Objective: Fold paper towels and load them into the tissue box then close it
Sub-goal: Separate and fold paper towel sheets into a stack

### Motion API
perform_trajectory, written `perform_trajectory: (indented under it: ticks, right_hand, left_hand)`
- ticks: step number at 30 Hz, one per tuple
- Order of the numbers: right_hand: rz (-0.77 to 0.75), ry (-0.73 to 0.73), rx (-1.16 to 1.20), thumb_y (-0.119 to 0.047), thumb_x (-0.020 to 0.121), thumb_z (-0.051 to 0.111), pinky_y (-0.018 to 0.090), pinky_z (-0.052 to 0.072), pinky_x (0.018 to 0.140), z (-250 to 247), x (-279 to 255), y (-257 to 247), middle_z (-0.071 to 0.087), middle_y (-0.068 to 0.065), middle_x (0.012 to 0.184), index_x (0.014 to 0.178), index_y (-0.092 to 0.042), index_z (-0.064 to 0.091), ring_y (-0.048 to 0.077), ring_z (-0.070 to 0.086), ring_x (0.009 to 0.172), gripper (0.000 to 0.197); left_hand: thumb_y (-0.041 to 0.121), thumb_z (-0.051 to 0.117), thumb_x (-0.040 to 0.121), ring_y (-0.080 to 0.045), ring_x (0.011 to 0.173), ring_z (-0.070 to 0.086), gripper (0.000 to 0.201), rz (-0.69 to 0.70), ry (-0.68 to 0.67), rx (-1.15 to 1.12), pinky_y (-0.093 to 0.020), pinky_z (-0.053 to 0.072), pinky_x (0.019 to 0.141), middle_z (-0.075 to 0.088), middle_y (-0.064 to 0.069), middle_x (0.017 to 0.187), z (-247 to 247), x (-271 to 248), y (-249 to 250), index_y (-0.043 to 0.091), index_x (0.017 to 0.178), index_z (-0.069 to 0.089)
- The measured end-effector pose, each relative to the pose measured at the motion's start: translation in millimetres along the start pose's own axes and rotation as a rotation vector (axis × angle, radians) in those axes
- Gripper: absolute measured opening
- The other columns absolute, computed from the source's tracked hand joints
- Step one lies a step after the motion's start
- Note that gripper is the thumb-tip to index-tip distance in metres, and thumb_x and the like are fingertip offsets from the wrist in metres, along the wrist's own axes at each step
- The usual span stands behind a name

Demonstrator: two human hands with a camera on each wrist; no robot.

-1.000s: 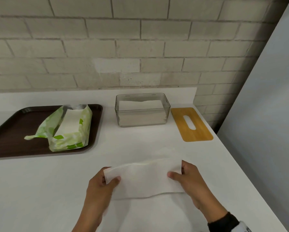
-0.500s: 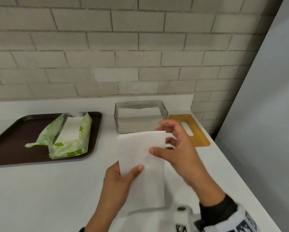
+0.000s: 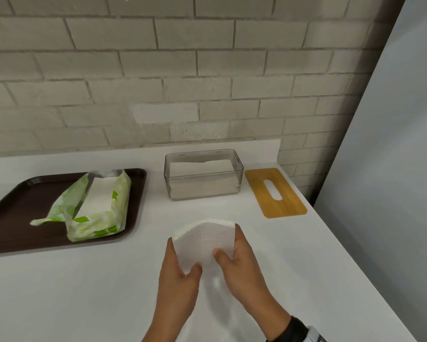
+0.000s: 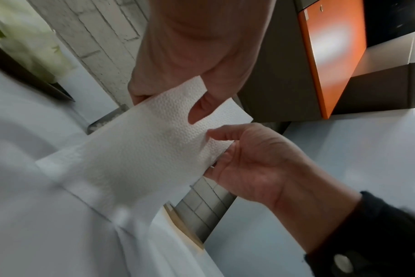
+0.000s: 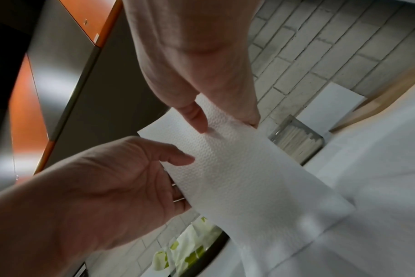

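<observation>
A folded white paper towel (image 3: 203, 243) is held up just above the white counter (image 3: 84, 292), toward its front edge and right of the middle. The left hand (image 3: 180, 275) pinches the towel's left side, thumb on the near face and fingers hidden behind it. The right hand (image 3: 239, 262) pinches the right side the same way, thumb pressed on the embossed face. Holding both sides likely keeps the layers lined up for another fold or for carrying.

Straight behind, near the counter's back edge, stands the clear tissue box (image 3: 203, 177), open at the top, with a stack of white towels already inside. Its wooden lid (image 3: 275, 192), with an oval slot, lies flat just right of the box near the counter's right edge, probably set aside until loading is done. At the counter's left, a dark brown tray (image 3: 10, 218) carries an opened green-and-white towel package (image 3: 96, 208), the supply of fresh sheets.
</observation>
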State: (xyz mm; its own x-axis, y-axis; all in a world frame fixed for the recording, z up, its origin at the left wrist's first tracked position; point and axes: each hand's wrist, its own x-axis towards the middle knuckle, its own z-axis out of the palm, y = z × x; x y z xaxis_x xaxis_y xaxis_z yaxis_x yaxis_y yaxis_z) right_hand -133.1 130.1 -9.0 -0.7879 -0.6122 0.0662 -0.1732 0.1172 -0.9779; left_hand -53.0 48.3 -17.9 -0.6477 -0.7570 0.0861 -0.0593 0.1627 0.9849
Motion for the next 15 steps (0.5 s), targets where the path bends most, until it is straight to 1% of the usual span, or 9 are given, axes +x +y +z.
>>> perform_trajectory:
  ticks: [1, 3, 5, 7, 9, 10, 12, 13, 15]
  right_hand:
    - [-0.016, 0.014, -0.001, -0.005, 0.092, 0.049, 0.002, 0.044, 0.071, 0, 0, -1, 0.055, -0.01, 0.115, 0.115, -0.037, 0.041, 0.0, 0.053, 0.101, 0.04]
    - [-0.059, 0.055, 0.045, -0.005, 0.091, 0.051, 0.006, 0.047, 0.072, -2, 0, -6, 0.058, -0.011, 0.11, 0.107, -0.038, 0.046, -0.001, 0.057, 0.099, 0.037]
    - [-0.077, 0.064, 0.064, -0.006, 0.088, 0.058, 0.009, 0.049, 0.075, -5, 1, -8, 0.061, -0.015, 0.106, 0.107, -0.038, 0.048, -0.001, 0.059, 0.098, 0.039]
    - [-0.023, -0.041, -0.006, -0.007, 0.084, 0.064, 0.009, 0.049, 0.076, -6, 0, -7, 0.062, -0.016, 0.106, 0.11, -0.037, 0.049, 0.0, 0.06, 0.097, 0.043]
    - [0.069, -0.233, -0.132, -0.007, 0.081, 0.065, 0.009, 0.047, 0.074, -8, -4, -3, 0.064, -0.011, 0.106, 0.111, -0.033, 0.055, 0.004, 0.062, 0.094, 0.04]
    - [0.11, -0.329, -0.193, -0.006, 0.081, 0.064, 0.009, 0.046, 0.07, -12, -6, -1, 0.065, -0.009, 0.101, 0.106, -0.031, 0.057, 0.003, 0.061, 0.086, 0.036]
    - [0.192, -0.478, -0.276, 0.0, 0.078, 0.061, 0.015, 0.046, 0.062, -28, -4, 5, 0.063, -0.006, 0.083, 0.085, -0.027, 0.059, 0.002, 0.057, 0.066, 0.028]
    - [0.221, -0.496, -0.316, 0.004, 0.077, 0.059, 0.018, 0.047, 0.059, -38, 3, 10, 0.061, -0.005, 0.076, 0.077, -0.025, 0.058, 0.004, 0.056, 0.061, 0.03]
    - [0.252, -0.409, -0.436, 0.008, 0.076, 0.057, 0.017, 0.046, 0.058, -62, 27, 22, 0.06, -0.002, 0.075, 0.075, -0.022, 0.059, 0.006, 0.055, 0.062, 0.03]
  left_hand:
    - [-0.007, 0.058, 0.084, 0.007, 0.089, 0.057, 0.051, 0.012, -0.005, 0.004, -0.002, 0.042, 0.062, 0.058, 0.021, 0.101, 1, -1, -1, 0.04, 0.1, 0.048]
    - [-0.002, 0.06, 0.085, 0.003, 0.09, 0.059, 0.045, 0.043, 0.006, 0.002, -0.005, 0.043, 0.062, 0.061, 0.02, 0.1, 2, 1, 2, 0.037, 0.107, 0.051]
    - [0.002, 0.065, 0.084, -0.001, 0.088, 0.064, 0.036, 0.077, 0.06, -0.031, -0.009, 0.044, 0.064, 0.067, 0.017, 0.095, 0, 7, 10, 0.032, 0.101, 0.059]
    - [0.002, 0.069, 0.08, 0.0, 0.081, 0.067, 0.032, 0.095, 0.122, -0.105, -0.016, 0.049, 0.069, 0.071, 0.014, 0.088, -7, 17, 16, 0.031, 0.092, 0.063]
    - [0.001, 0.071, 0.078, -0.005, 0.08, 0.069, 0.029, 0.086, 0.179, -0.218, -0.024, 0.051, 0.072, 0.074, 0.013, 0.084, -17, 27, 20, 0.028, 0.091, 0.066]
    - [0.002, 0.072, 0.077, -0.01, 0.083, 0.07, 0.028, 0.067, 0.196, -0.288, -0.026, 0.052, 0.072, 0.074, 0.011, 0.084, -23, 32, 21, 0.025, 0.093, 0.068]
    - [0.009, 0.075, 0.071, -0.015, 0.087, 0.07, 0.028, 0.026, 0.186, -0.409, -0.024, 0.054, 0.07, 0.075, 0.007, 0.089, -34, 38, 21, 0.021, 0.096, 0.07]
    - [0.017, 0.077, 0.064, -0.015, 0.088, 0.07, 0.032, 0.015, 0.169, -0.45, -0.021, 0.056, 0.069, 0.076, 0.006, 0.092, -39, 40, 20, 0.021, 0.096, 0.071]
    - [0.032, 0.081, 0.048, -0.014, 0.088, 0.071, 0.047, -0.007, 0.135, -0.49, -0.019, 0.056, 0.068, 0.076, 0.004, 0.096, -46, 42, 18, 0.019, 0.093, 0.073]
